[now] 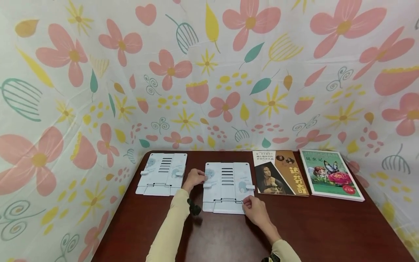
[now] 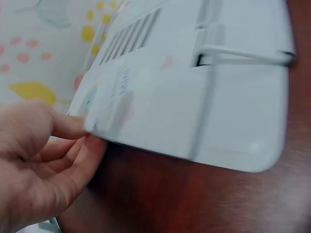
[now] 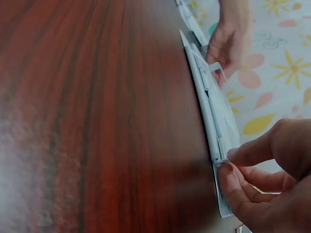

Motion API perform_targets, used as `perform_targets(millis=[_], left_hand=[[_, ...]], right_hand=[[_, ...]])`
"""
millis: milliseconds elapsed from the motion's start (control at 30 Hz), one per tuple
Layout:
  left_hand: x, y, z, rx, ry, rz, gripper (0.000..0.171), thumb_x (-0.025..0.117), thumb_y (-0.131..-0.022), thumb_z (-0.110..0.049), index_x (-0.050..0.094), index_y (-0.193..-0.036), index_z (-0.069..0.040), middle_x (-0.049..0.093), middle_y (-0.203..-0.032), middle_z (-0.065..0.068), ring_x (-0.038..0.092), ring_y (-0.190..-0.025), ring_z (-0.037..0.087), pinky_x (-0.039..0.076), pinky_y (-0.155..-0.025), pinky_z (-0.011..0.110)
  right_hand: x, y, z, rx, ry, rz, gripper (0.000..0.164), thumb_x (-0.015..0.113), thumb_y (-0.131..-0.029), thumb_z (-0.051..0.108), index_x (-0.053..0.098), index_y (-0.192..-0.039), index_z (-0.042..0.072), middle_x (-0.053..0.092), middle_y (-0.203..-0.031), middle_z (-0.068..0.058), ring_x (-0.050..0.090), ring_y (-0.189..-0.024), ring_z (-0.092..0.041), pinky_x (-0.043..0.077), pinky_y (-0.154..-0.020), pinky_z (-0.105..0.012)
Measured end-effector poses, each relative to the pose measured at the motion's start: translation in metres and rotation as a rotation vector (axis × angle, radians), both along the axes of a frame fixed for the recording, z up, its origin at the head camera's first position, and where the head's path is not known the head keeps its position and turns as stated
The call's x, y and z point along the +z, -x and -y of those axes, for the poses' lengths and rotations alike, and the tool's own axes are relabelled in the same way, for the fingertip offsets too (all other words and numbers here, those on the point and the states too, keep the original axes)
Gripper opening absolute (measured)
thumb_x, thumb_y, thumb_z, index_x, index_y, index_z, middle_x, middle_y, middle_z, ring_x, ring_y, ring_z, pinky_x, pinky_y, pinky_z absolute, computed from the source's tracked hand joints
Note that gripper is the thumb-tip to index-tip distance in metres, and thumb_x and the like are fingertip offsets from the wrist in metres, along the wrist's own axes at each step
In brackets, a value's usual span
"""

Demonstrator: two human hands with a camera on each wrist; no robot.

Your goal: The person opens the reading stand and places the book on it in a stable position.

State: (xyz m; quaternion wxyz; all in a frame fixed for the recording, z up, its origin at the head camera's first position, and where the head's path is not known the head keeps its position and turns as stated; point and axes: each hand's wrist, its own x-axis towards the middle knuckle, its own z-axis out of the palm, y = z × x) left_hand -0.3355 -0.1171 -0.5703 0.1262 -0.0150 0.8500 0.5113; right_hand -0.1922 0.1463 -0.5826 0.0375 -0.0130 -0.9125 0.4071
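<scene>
A white folding book stand (image 1: 228,187) with slots, printed circles and a wire bracket lies flat in front of me. My left hand (image 1: 195,179) pinches its left edge; in the left wrist view the thumb is over the stand's panel (image 2: 160,92) and the fingers are under it. My right hand (image 1: 256,210) is at the lower right corner. There the right wrist view shows thumb and forefinger pinching a small part by the wire bracket (image 3: 221,160). A second, similar white book stand (image 1: 162,174) lies to the left, apart from both hands.
Right of the stand lies a brown and white book (image 1: 279,173) with a painted portrait. Beside it is a green-covered book (image 1: 332,174). All rest on a dark red wooden table (image 1: 216,240). Flowered cloth (image 1: 209,72) hangs behind and at the sides.
</scene>
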Motion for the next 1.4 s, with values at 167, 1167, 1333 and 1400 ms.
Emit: perform_targets(millis=[167,1167,1333,1400], left_hand=[[-0.005,0.003,0.006,0.02,-0.096,0.07,0.025,0.074,-0.089,-0.005,0.071,-0.11,0.009,0.072,-0.107,0.021,0.074,-0.087,0.025,0.062,-0.08,0.035],[-0.008,0.007,-0.001,0.153,-0.135,0.081,0.022,0.077,-0.088,-0.006,0.075,-0.106,0.006,0.074,-0.106,0.018,0.071,-0.082,0.016,0.062,-0.077,0.033],[-0.01,0.006,-0.001,0.159,-0.123,0.091,0.022,0.077,-0.087,-0.006,0.075,-0.106,0.005,0.074,-0.106,0.017,0.072,-0.082,0.017,0.062,-0.078,0.034],[-0.009,0.007,-0.002,0.159,-0.128,0.084,0.022,0.077,-0.087,-0.006,0.075,-0.106,0.005,0.074,-0.106,0.018,0.072,-0.083,0.018,0.062,-0.078,0.034]], right_hand=[[0.002,-0.005,0.003,-0.044,-0.107,0.051,0.004,0.07,-0.081,0.004,0.068,-0.079,0.005,0.065,-0.069,-0.002,0.06,-0.066,-0.015,0.05,-0.06,-0.035],[-0.01,-0.013,0.003,0.065,-0.238,-0.208,0.026,0.07,-0.081,-0.001,0.055,-0.075,0.019,0.047,-0.061,0.012,0.041,-0.055,-0.003,0.033,-0.053,-0.024],[-0.015,-0.016,0.002,0.065,-0.232,-0.234,0.029,0.07,-0.08,-0.003,0.055,-0.075,0.021,0.049,-0.063,0.014,0.042,-0.057,-0.001,0.034,-0.053,-0.023],[-0.014,-0.016,0.002,0.068,-0.225,-0.222,0.029,0.069,-0.081,-0.003,0.054,-0.076,0.021,0.05,-0.064,0.014,0.043,-0.057,-0.001,0.035,-0.053,-0.023]])
